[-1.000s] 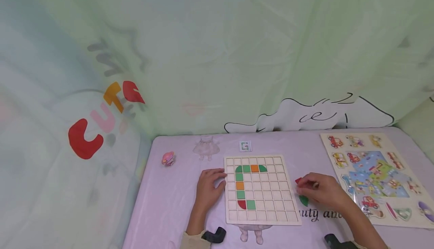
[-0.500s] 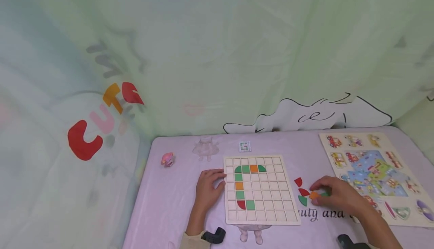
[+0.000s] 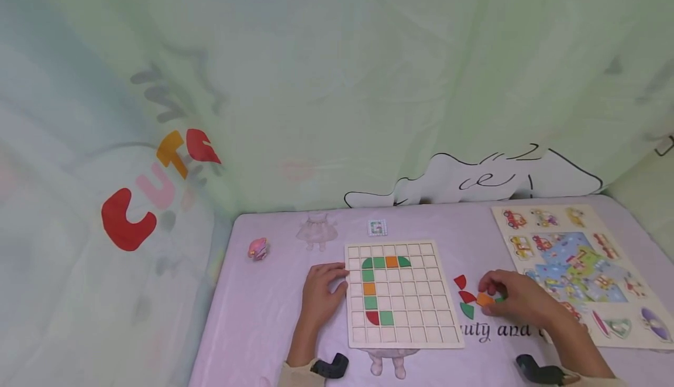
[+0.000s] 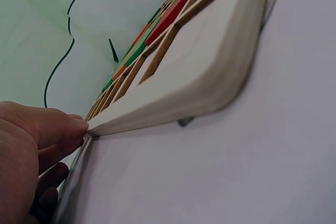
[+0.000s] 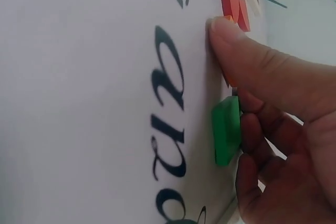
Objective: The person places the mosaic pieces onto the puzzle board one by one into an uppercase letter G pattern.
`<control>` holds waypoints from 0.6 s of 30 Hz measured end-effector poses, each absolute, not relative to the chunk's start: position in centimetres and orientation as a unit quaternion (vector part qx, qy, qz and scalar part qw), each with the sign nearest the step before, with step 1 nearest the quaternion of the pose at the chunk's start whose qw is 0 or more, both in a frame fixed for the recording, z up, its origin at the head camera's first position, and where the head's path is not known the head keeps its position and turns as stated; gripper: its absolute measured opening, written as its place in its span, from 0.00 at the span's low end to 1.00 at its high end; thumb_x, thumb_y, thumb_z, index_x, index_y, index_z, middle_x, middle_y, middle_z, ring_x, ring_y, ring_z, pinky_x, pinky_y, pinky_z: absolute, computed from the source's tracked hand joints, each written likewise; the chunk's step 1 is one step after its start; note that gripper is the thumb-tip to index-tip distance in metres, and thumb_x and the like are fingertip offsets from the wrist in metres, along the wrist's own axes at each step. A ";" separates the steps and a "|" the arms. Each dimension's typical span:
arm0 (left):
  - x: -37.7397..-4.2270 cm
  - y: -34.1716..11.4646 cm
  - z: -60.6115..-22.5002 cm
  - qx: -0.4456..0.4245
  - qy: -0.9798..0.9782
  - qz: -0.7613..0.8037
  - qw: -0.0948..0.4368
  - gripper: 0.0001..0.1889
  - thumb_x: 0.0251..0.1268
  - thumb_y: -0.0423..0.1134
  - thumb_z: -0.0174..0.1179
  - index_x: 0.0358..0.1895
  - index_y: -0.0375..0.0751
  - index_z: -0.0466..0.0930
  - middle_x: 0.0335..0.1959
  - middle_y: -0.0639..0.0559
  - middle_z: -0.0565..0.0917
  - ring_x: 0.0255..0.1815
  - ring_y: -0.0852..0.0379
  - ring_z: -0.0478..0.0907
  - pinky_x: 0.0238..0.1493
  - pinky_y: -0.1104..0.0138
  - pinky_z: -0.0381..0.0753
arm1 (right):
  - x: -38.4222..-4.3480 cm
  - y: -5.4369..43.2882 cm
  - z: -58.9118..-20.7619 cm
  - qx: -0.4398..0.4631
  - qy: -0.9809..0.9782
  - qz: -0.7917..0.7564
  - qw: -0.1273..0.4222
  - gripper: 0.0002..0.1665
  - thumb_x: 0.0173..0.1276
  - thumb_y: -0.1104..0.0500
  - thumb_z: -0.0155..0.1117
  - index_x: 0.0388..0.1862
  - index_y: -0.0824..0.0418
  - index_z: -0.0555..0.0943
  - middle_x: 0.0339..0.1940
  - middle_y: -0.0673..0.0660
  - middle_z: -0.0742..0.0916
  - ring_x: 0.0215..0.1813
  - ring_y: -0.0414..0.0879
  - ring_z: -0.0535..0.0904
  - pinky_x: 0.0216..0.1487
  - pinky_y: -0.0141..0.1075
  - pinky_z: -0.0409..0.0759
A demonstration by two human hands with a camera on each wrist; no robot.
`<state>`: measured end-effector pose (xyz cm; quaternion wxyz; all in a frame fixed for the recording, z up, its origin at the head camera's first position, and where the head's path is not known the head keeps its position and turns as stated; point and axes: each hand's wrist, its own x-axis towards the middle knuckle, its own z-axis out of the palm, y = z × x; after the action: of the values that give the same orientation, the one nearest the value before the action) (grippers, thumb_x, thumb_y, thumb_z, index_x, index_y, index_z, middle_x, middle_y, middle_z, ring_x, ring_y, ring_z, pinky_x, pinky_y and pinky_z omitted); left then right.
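Note:
A square wooden grid board (image 3: 413,304) lies on the table, with green, orange and red tiles set in some cells along a bent line. My left hand (image 3: 322,288) rests at its left edge; in the left wrist view the fingertips (image 4: 77,125) touch the board's side. To the right of the board, my right hand (image 3: 518,299) pinches an orange tile (image 3: 485,300) between thumb and fingers, low over the table. A green tile (image 5: 227,130) lies under the curled fingers. Beside the orange tile are two red quarter-round tiles (image 3: 466,297) and a green one (image 3: 467,311).
At the right lies a picture puzzle board (image 3: 639,317) with vehicles and animals. Behind the grid board is a small square card (image 3: 377,228) with a letter. A pink trinket (image 3: 258,249) sits at the far left. A printed curtain (image 3: 316,112) hangs along the back.
My right hand has moved from the red and green tiles rightward to the orange tile, uncovering the loose pieces. My left hand stays at the board's edge. The head view has shifted slightly.

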<state>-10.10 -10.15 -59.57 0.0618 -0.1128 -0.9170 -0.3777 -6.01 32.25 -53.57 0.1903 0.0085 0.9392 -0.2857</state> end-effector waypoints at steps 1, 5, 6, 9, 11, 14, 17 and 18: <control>-10.1 -10.2 -59.6 -0.113 -0.917 -0.378 0.063 0.12 0.65 0.39 0.67 0.50 0.52 0.89 0.58 0.61 0.86 0.62 0.57 0.75 0.65 0.56 0.76 | -6.0 32.2 -53.6 0.010 0.940 -0.283 0.189 0.23 0.49 0.52 0.84 0.42 0.53 0.83 0.35 0.50 0.81 0.41 0.47 0.73 0.37 0.33 0.72; -10.1 -10.2 -59.6 -0.120 -0.916 -0.375 0.077 0.12 0.64 0.38 0.68 0.49 0.52 0.89 0.57 0.61 0.86 0.61 0.56 0.76 0.63 0.55 0.76 | -6.1 32.1 -53.6 0.016 0.941 -0.281 0.188 0.23 0.49 0.52 0.84 0.41 0.54 0.83 0.34 0.51 0.80 0.41 0.47 0.73 0.36 0.32 0.69; -10.1 -10.2 -59.6 -0.120 -0.916 -0.375 0.078 0.12 0.64 0.38 0.68 0.49 0.52 0.89 0.57 0.61 0.86 0.61 0.56 0.76 0.63 0.55 0.76 | -6.1 32.0 -53.6 0.018 0.941 -0.282 0.189 0.23 0.49 0.52 0.84 0.41 0.54 0.83 0.34 0.51 0.80 0.41 0.47 0.73 0.36 0.32 0.69; -10.1 -10.2 -59.7 -0.119 -0.916 -0.376 0.076 0.12 0.64 0.38 0.68 0.49 0.52 0.89 0.57 0.61 0.86 0.61 0.57 0.76 0.63 0.55 0.76 | -6.0 32.0 -53.6 0.021 0.940 -0.283 0.189 0.22 0.49 0.51 0.84 0.40 0.54 0.83 0.34 0.51 0.80 0.41 0.47 0.74 0.37 0.33 0.69; -10.1 -10.2 -59.7 -0.116 -0.916 -0.377 0.071 0.12 0.64 0.38 0.68 0.49 0.52 0.89 0.57 0.61 0.86 0.62 0.57 0.76 0.64 0.56 0.76 | -6.0 32.0 -53.6 0.022 0.939 -0.284 0.190 0.21 0.50 0.52 0.83 0.40 0.54 0.82 0.33 0.51 0.80 0.41 0.47 0.74 0.37 0.34 0.70; -10.1 -10.2 -59.6 -0.118 -0.915 -0.380 0.073 0.12 0.64 0.38 0.68 0.49 0.52 0.89 0.57 0.60 0.86 0.61 0.56 0.76 0.64 0.55 0.76 | -5.9 32.0 -53.5 0.023 0.938 -0.290 0.188 0.17 0.54 0.54 0.81 0.38 0.53 0.82 0.34 0.50 0.82 0.41 0.48 0.74 0.40 0.36 0.72; -10.1 -10.1 -59.5 -0.120 -0.913 -0.383 0.077 0.12 0.63 0.37 0.68 0.49 0.51 0.90 0.56 0.60 0.87 0.61 0.55 0.76 0.63 0.55 0.76 | -5.7 32.1 -53.4 0.020 0.938 -0.295 0.182 0.12 0.58 0.56 0.78 0.38 0.53 0.83 0.35 0.50 0.84 0.42 0.48 0.75 0.42 0.39 0.74; -10.1 -10.1 -59.4 -0.120 -0.912 -0.384 0.078 0.12 0.63 0.37 0.68 0.49 0.51 0.90 0.56 0.59 0.87 0.60 0.55 0.77 0.63 0.55 0.76 | -5.6 32.1 -53.4 0.023 0.938 -0.297 0.180 0.10 0.60 0.55 0.77 0.38 0.52 0.84 0.35 0.50 0.84 0.42 0.48 0.75 0.42 0.38 0.74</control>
<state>-10.11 -10.14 -59.45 0.0779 -0.1201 -0.9123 -0.3836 -5.63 32.06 -53.36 0.1801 0.0228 0.9375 -0.2968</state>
